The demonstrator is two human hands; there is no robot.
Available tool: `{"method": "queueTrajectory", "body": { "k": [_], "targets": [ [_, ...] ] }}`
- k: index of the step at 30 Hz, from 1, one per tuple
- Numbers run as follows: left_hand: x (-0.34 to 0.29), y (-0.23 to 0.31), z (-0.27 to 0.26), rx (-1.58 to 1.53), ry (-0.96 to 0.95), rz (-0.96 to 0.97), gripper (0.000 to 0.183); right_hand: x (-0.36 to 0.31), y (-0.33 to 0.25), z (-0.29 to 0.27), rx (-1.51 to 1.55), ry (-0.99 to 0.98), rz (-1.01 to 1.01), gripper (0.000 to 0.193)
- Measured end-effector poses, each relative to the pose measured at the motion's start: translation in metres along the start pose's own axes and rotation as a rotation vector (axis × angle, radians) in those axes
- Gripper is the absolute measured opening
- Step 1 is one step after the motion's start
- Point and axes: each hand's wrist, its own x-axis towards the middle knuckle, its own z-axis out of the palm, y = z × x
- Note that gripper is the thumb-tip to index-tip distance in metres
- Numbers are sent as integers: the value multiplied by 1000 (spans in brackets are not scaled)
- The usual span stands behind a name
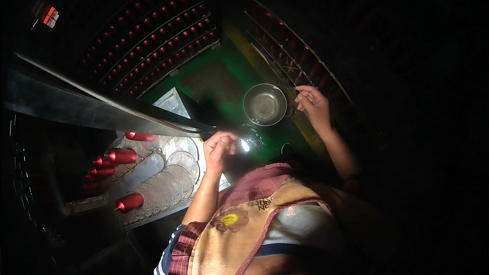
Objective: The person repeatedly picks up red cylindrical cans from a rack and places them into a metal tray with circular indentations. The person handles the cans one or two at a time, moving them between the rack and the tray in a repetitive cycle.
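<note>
My left hand [219, 148] is curled beside the metal-topped machine with red cylinders, close to the end of a long grey metal bar. Whatever its fingers may hold is hidden. Out to the right, my right hand [313, 106] has its thumb and bent fingers drawn together in a pinch; anything between them is too small to see. Just left of it sits a round metal basin [265, 105], with a small loop handle on its near right side. Red cylinders [129, 202] with thin pins at one end lie along the grey plates [168, 186] to my left.
The long metal bar [107, 104] slants across the left side. Racks with many rows of red pieces [153, 30] stand at the back, and another rack [300, 46] runs along the right. The floor [219, 66] is green with a yellow stripe. Much of the surroundings is dark.
</note>
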Motion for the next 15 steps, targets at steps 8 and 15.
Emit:
{"method": "queueTrajectory", "body": {
  "k": [8,15],
  "targets": [
    [101,-26,5,162,441,-203,35,18,42,-139,57,331,107,29],
    [202,-71,-84,-53,774,-92,35,96,39,-119,-14,368,216,26]
  ]
}}
